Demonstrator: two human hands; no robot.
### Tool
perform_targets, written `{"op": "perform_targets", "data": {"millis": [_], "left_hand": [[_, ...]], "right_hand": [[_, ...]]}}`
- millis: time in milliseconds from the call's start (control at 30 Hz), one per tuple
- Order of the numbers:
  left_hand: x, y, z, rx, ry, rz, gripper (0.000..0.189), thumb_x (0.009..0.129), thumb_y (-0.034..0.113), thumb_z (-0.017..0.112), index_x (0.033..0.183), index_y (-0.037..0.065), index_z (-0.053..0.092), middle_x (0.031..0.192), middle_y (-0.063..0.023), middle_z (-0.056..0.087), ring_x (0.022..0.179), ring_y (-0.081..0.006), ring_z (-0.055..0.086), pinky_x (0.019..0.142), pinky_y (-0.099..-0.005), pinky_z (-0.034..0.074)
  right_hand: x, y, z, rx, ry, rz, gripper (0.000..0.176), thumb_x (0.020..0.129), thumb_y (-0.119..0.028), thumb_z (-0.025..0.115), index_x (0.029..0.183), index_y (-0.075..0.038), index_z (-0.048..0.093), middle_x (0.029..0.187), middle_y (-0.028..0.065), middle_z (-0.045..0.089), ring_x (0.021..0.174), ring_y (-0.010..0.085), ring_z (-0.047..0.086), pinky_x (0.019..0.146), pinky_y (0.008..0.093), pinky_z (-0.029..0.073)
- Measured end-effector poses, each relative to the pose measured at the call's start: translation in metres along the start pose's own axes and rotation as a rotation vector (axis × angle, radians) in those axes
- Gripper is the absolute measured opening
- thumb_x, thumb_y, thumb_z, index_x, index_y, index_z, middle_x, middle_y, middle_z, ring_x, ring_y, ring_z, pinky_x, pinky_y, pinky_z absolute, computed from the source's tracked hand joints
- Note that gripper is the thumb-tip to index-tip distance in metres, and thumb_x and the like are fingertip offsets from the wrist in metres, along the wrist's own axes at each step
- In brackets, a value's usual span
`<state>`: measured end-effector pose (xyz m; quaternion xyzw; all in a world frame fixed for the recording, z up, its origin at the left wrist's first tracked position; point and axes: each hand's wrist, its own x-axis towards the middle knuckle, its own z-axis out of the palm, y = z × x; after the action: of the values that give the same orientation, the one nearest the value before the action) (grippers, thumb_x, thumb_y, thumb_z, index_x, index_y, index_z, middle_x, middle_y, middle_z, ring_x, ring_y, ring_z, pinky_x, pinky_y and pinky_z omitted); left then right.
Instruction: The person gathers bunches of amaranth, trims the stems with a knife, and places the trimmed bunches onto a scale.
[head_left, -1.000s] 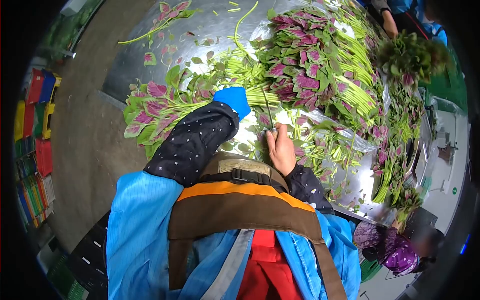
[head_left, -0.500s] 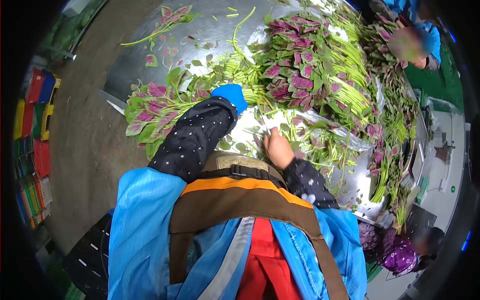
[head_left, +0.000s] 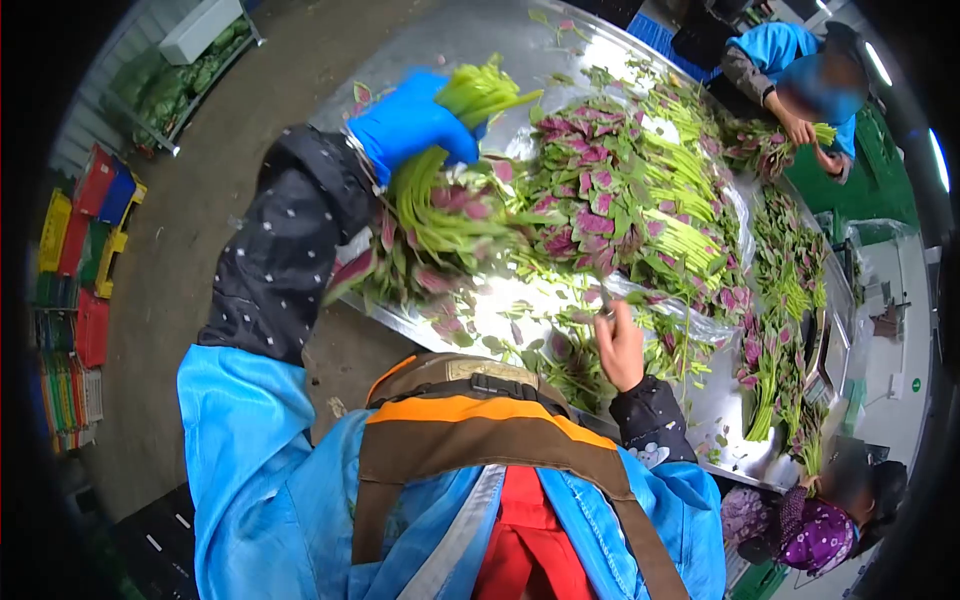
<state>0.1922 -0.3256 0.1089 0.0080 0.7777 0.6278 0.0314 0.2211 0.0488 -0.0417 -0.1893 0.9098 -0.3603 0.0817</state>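
Note:
My left hand (head_left: 425, 122), in a blue glove, grips a bunch of red-and-green amaranth (head_left: 475, 95) by its pale green stems, raised above the left part of the metal table (head_left: 345, 95). Its leaves hang down and are blurred by motion. My bare right hand (head_left: 622, 345) is closed around a small knife (head_left: 606, 297), of which only a thin dark part shows. To the right of both hands lies a large pile of amaranth (head_left: 590, 190), purple leaves to the left and stems to the right. Loose leaves and stem bits (head_left: 500, 325) litter the table near me.
Across the table a co-worker in blue (head_left: 800, 80) handles greens. Another person in purple (head_left: 815, 525) is at the lower right. More amaranth bunches (head_left: 790, 270) line the right side. Clear plastic (head_left: 690, 320) lies by the pile. Coloured crates (head_left: 90, 220) stand at the left.
My left hand has lifted the amaranth bunch and swung up and to the left. My right hand has moved right with the knife. The co-worker's hands now show at the top right.

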Motion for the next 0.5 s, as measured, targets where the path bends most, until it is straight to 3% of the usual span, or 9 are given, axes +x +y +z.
{"op": "perform_targets", "data": {"millis": [33,133,233,267,333,433,500], "left_hand": [[-0.002,0.008,0.005,-0.039,0.023,-0.048,0.022,0.058,0.001,0.066,0.08,0.0,0.06,0.072,-0.0056,0.06,0.065,-0.0154,0.058,0.059,-0.0278,0.047],[0.005,0.004,0.023,-0.192,-0.163,-0.218,0.02,0.058,0.004,0.067,0.076,-0.003,0.062,0.072,-0.0101,0.062,0.059,-0.0175,0.059,0.055,-0.0287,0.048],[0.0,0.006,0.05,-0.284,-0.242,-0.275,0.014,0.059,0.006,0.064,0.07,-0.003,0.062,0.069,-0.0107,0.061,0.057,-0.0179,0.059,0.054,-0.0284,0.048],[-0.003,0.009,0.056,-0.281,-0.268,-0.258,0.022,0.056,-0.002,0.061,0.078,-0.002,0.058,0.068,-0.009,0.057,0.054,-0.0169,0.056,0.05,-0.0269,0.045],[-0.005,0.007,0.065,-0.342,-0.292,-0.266,0.024,0.054,-0.003,0.062,0.077,-0.002,0.057,0.069,-0.0086,0.057,0.056,-0.017,0.056,0.049,-0.0273,0.045],[-0.012,0.008,0.055,-0.348,-0.199,-0.288,0.028,0.052,-0.005,0.063,0.079,-0.001,0.057,0.07,-0.0087,0.057,0.058,-0.017,0.057,0.049,-0.0276,0.045],[-0.017,0.007,0.039,-0.367,-0.215,-0.169,0.032,0.05,-0.005,0.064,0.081,-0.001,0.058,0.071,-0.0085,0.058,0.059,-0.0168,0.057,0.049,-0.0279,0.044]], "right_hand": [[0.011,-0.024,-0.009,0.046,0.107,-0.15,0.019,0.083,-0.008,0.059,0.099,-0.003,0.05,0.057,0.0109,0.051,0.051,0.0248,0.054,0.051,0.0321,0.042],[0.05,-0.072,-0.013,0.227,0.342,-0.539,0.02,0.076,0.001,0.058,0.095,-0.001,0.052,0.066,0.0105,0.054,0.056,0.0248,0.058,0.052,0.0315,0.044],[0.075,-0.124,-0.023,0.165,0.378,-0.675,0.021,0.073,0.003,0.058,0.093,-0.001,0.052,0.073,0.0119,0.055,0.057,0.0285,0.057,0.052,0.0339,0.044],[0.082,-0.132,-0.021,0.154,0.42,-0.718,0.022,0.074,0.001,0.059,0.095,-0.002,0.052,0.075,0.0133,0.056,0.058,0.0316,0.056,0.053,0.036,0.044],[0.088,-0.137,-0.02,0.063,0.419,-0.64,0.024,0.075,-0.002,0.06,0.098,-0.002,0.051,0.076,0.0155,0.057,0.061,0.0341,0.057,0.054,0.0385,0.045],[0.078,-0.077,0.004,-0.063,0.358,-0.54,0.024,0.077,-0.006,0.059,0.099,-0.003,0.049,0.078,0.0173,0.058,0.066,0.036,0.059,0.056,0.041,0.046],[0.07,-0.03,0.011,-0.326,0.059,-0.282,0.031,0.081,-0.017,0.061,0.106,-0.003,0.05,0.082,0.0194,0.061,0.073,0.0366,0.061,0.062,0.0437,0.048]]}}
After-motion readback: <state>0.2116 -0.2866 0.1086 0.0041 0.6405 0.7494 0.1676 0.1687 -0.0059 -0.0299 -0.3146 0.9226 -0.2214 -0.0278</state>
